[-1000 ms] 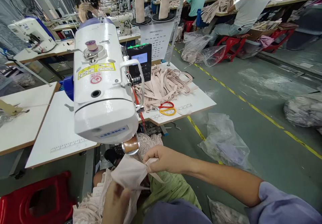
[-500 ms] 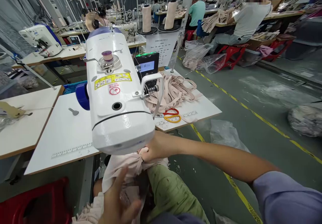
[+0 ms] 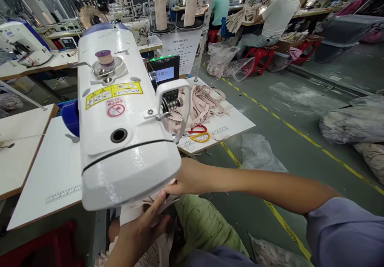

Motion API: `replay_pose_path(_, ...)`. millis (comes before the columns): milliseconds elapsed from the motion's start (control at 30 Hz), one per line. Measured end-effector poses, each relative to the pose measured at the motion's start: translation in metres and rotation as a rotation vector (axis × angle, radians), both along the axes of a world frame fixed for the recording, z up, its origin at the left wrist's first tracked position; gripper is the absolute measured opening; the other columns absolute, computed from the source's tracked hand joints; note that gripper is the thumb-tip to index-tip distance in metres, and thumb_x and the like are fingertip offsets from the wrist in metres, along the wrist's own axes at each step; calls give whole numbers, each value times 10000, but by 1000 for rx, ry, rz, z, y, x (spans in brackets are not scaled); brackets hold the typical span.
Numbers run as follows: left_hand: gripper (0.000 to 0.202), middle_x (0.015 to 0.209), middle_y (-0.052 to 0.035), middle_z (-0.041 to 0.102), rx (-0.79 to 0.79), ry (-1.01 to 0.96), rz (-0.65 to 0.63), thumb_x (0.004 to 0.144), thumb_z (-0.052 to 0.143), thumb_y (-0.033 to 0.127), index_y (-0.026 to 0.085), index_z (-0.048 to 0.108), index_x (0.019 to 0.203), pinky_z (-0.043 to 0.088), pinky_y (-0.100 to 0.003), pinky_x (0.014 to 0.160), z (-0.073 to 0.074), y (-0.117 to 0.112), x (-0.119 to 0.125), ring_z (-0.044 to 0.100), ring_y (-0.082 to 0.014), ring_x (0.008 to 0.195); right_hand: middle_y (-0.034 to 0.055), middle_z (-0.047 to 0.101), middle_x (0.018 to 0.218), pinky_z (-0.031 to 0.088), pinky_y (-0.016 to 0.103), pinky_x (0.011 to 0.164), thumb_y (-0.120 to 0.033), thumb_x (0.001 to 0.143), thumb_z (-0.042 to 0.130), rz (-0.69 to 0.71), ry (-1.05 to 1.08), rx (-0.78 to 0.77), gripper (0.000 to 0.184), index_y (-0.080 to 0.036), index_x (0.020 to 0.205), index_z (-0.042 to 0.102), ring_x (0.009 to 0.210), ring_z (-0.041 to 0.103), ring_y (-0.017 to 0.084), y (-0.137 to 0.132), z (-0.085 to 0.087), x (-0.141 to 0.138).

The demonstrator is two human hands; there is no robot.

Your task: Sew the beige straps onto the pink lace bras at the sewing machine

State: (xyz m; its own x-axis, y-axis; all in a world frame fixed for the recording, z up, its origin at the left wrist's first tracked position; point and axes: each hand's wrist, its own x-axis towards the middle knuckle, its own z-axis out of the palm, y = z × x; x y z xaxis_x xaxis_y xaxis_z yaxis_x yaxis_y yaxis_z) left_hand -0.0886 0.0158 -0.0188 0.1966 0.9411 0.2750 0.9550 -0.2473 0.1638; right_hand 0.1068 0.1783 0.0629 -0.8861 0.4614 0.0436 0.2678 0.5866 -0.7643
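Note:
A white sewing machine [image 3: 129,175] fills the centre, and its head hides the needle area. Pale pink fabric [image 3: 131,214] hangs below the head and over my lap. My right hand [image 3: 188,177] reaches in from the right and is closed on this fabric at the head's front edge; the machine partly covers its fingers. Lower down, my left hand [image 3: 144,227] grips the same fabric, its index fingertip close to my right thumb. Scissors [image 3: 199,134] with red and orange handles lie on the table beyond my right hand.
A heap of pale pink strips [image 3: 201,103] lies on the white tabletop [image 3: 237,121], beside a lit control screen [image 3: 164,74]. Two thread cones [image 3: 191,7] stand behind. A red stool [image 3: 45,247] is at lower left. Co-workers sit farther back; plastic bags [image 3: 261,153] lie on the floor.
My left hand has moved up and forward from apart, with fingers spread, to the fabric beside my right hand. The view has shifted closer to the machine; my right hand keeps its hold.

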Motion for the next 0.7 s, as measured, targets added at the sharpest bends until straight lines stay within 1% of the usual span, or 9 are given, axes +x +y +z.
replay_pose_path(67, 549, 991, -28, 778, -69, -54, 43, 817, 679, 372, 301, 579, 1353, 561, -234, 589, 4, -4, 7, 736, -213, 743, 97, 641, 1088, 442, 342, 891, -294, 861, 617, -28, 111, 140, 241, -193, 1073, 670, 996, 572, 224, -4, -14, 7)
replay_pose_path(100, 556, 966, -22, 780, -99, -75, 69, 836, 659, 360, 301, 550, 1378, 532, -217, 522, 6, -6, 11, 728, -189, 679, 112, 617, 1152, 416, 372, 959, -306, 889, 587, -46, 185, 210, 232, -195, 1076, 668, 1078, 543, 235, -7, -21, 10)
replay_pose_path(167, 556, 912, -16, 781, -122, -97, 105, 865, 624, 350, 296, 515, 1407, 477, -216, 436, 11, -8, 18, 697, -162, 568, 110, 618, 1143, 381, 392, 1013, -278, 924, 533, -86, 310, 288, 186, -200, 999, 684, 1116, 522, 230, -10, -31, 13)
replay_pose_path(233, 564, 889, -24, 778, -115, -120, 124, 874, 612, 345, 273, 497, 1421, 456, -217, 423, 14, -9, 25, 677, -153, 524, 82, 648, 1039, 401, 372, 984, -226, 927, 517, -101, 348, 277, 180, -204, 905, 695, 1036, 552, 205, -12, -37, 13)
replay_pose_path(300, 578, 894, -36, 774, -110, -145, 140, 876, 611, 351, 256, 482, 1432, 468, -206, 453, 16, -9, 32, 685, -150, 540, 65, 656, 982, 413, 361, 968, -216, 914, 553, -114, 350, 222, 150, -200, 892, 701, 999, 565, 196, -12, -37, 11)
replay_pose_path(433, 542, 905, -62, 767, -101, -136, 198, 903, 576, 346, 216, 492, 1423, 478, -198, 483, 16, -8, 41, 703, -156, 577, 62, 656, 1002, 411, 368, 976, -217, 897, 603, -125, 313, 161, 115, -202, 900, 717, 1034, 562, 204, -10, -32, 10)
replay_pose_path(567, 488, 928, -72, 765, -65, -99, 170, 922, 543, 319, 202, 522, 1395, 447, -201, 447, 19, -5, 42, 672, -137, 512, 51, 657, 993, 418, 342, 975, -191, 875, 644, -127, 317, 125, 81, -202, 878, 724, 1033, 566, 191, -9, -31, 11)
replay_pose_path(633, 484, 933, -59, 763, -83, -106, 176, 927, 534, 307, 209, 512, 1400, 431, -199, 431, 22, -5, 42, 646, -119, 465, 52, 658, 994, 431, 322, 961, -204, 894, 628, -148, 342, 144, 90, -200, 907, 716, 1026, 571, 177, -11, -35, 12)
replay_pose_path(700, 488, 904, -38, 763, -102, -112, 204, 925, 537, 314, 220, 507, 1403, 409, -199, 409, 23, -7, 43, 627, -110, 430, 59, 670, 1021, 433, 319, 968, -189, 932, 554, -133, 398, 244, 147, -197, 974, 695, 1027, 576, 162, -15, -42, 14)
